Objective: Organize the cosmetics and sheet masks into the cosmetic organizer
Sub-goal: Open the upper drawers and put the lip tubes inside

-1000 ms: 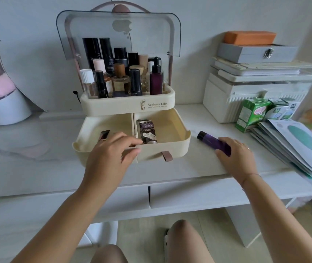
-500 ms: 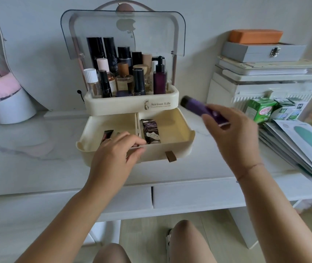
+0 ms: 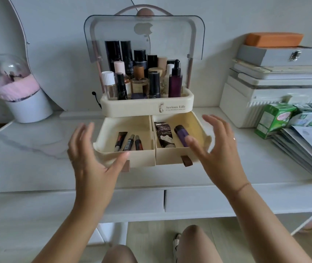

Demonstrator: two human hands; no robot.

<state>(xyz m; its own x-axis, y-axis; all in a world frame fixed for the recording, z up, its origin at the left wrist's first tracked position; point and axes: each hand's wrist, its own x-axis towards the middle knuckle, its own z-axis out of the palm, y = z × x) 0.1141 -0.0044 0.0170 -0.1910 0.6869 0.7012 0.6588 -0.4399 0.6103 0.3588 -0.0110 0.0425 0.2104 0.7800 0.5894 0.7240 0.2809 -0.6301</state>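
Head view is showing the cosmetic organizer (image 3: 147, 109) sitting on the white tabletop (image 3: 28, 149) against the wall, with its clear lid (image 3: 143, 35) standing raised and both lower drawers pulled out. Upright bottles (image 3: 142, 80) are filling the upper tray. The left drawer (image 3: 126, 133) is holding three slim tubes (image 3: 129, 142) lying side by side near its front wall. The right drawer (image 3: 197, 128) is holding a brown tube (image 3: 164, 134) and, just beside it on the right, a purple tube (image 3: 182, 134) lying flat with its dark cap pointing toward the back. The left hand (image 3: 92, 158) is hovering in front of the left drawer with fingers spread wide and nothing in it; its thumb is overlapping the drawer's front wall, and contact cannot be confirmed. The right hand (image 3: 216, 149) is hovering at the front right corner of the right drawer, also spread wide and empty, with the thumb tip lying close to the lower end of the purple tube. A stack of sheet masks (image 3: 307, 147) is lying on the tabletop at the far right, well apart from the organizer, beside green boxes (image 3: 273, 120).
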